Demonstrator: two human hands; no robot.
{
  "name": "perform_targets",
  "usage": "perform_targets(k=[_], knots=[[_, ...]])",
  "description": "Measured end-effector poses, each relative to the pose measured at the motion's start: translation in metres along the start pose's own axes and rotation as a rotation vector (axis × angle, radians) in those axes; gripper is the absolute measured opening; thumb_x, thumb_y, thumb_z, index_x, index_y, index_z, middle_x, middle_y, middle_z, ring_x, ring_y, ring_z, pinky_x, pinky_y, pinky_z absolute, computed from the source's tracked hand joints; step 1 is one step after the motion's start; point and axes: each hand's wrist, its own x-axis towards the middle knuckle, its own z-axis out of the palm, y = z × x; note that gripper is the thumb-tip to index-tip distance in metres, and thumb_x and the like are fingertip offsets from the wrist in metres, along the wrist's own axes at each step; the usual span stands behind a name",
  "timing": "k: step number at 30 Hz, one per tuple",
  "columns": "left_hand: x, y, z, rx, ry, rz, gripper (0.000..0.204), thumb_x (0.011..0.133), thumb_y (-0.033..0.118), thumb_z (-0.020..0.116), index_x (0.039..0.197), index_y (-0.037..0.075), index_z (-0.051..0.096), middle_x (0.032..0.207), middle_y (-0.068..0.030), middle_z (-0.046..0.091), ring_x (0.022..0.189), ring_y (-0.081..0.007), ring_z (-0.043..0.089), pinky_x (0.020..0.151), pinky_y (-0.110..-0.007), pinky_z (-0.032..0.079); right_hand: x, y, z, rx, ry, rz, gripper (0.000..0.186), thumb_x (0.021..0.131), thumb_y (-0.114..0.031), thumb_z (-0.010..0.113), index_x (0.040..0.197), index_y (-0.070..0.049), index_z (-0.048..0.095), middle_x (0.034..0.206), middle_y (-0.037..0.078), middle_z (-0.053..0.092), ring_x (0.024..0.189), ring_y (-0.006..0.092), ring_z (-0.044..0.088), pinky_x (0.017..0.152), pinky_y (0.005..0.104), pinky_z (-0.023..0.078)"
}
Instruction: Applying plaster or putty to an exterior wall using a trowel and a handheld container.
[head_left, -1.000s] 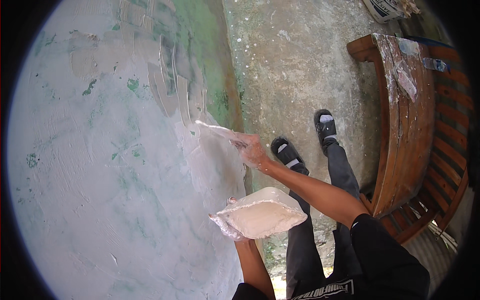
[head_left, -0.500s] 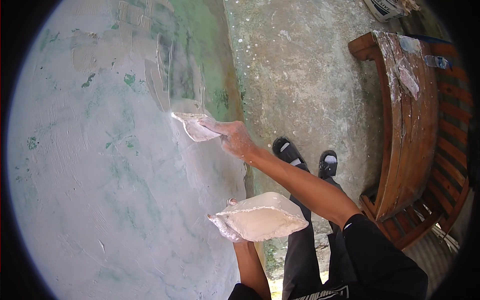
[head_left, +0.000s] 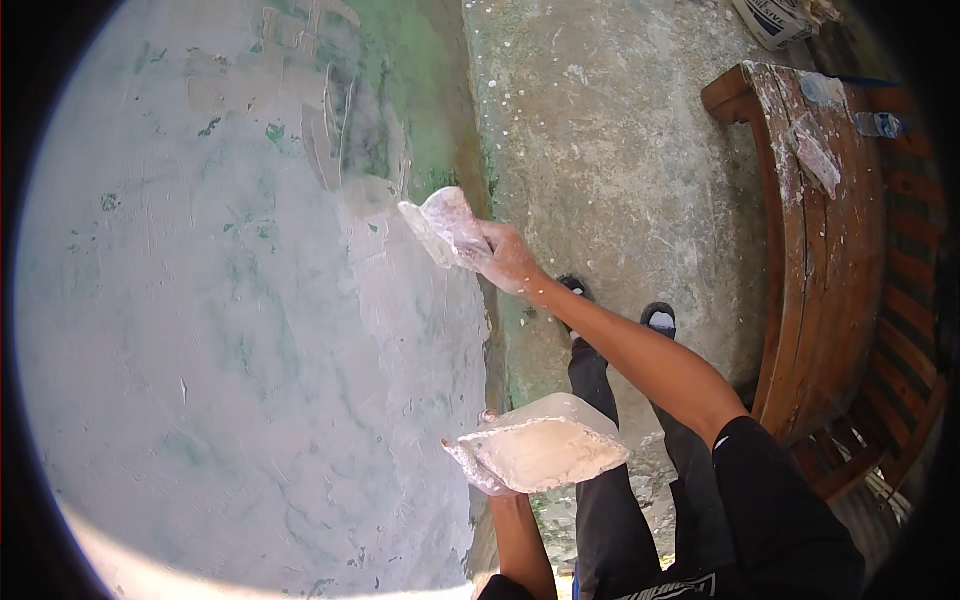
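Note:
My right hand (head_left: 512,262) grips a thin, bent putty spreader (head_left: 452,226) smeared white and pink-grey. It is held over the wall (head_left: 270,330), near the wall's lower edge; whether it touches is hard to tell. Whitish putty coats much of that wall, with green paint showing through in patches. Closer to me, my left hand (head_left: 482,472) is wrapped round the end of a pale, putty-crusted container (head_left: 562,412) with a pointed, lens-shaped mouth. Cream putty seems to line it. Dried white smears cover the fingers of both hands.
Spattered concrete floor (head_left: 600,150) runs along the wall's foot. On the right stands a wooden bench (head_left: 825,300), with a putty-stained piece (head_left: 815,155) and a clear plastic bottle (head_left: 878,125) on it. An opened sack (head_left: 772,20) sits at the far right. My sandalled feet (head_left: 658,320) are below.
My right hand has drawn the spreader rightward and slightly farther away, and its face has turned. The left hand and container have shifted a little right. The whole view has shifted slightly.

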Motion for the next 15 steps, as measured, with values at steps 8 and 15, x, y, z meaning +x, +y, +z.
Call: perform_targets(k=[8,15], knots=[[-0.014,0.013,-0.035,0.226,0.031,0.023,0.07,0.085,0.061,0.041,0.116,-0.002,0.047,0.111,-0.0142,0.053,0.101,-0.0259,0.053,0.091,-0.04,0.043,0.195,-0.038,-0.012,-0.205,0.356,-0.281,0.034,0.072,-0.004,0.05,0.103,-0.001,0.062,0.084,0.017,0.066,0.075,0.0227,0.062,0.069,0.0329,0.046],[0.013,0.03,-0.072,0.231,0.142,0.007,0.071,0.085,0.063,0.04,0.114,-0.001,0.048,0.108,-0.0136,0.054,0.1,-0.0253,0.053,0.089,-0.04,0.044,0.245,-0.025,0.01,-0.205,0.282,-0.333,0.033,0.072,-0.006,0.051,0.103,-0.002,0.063,0.085,0.018,0.066,0.073,0.0278,0.06,0.071,0.0339,0.046]])
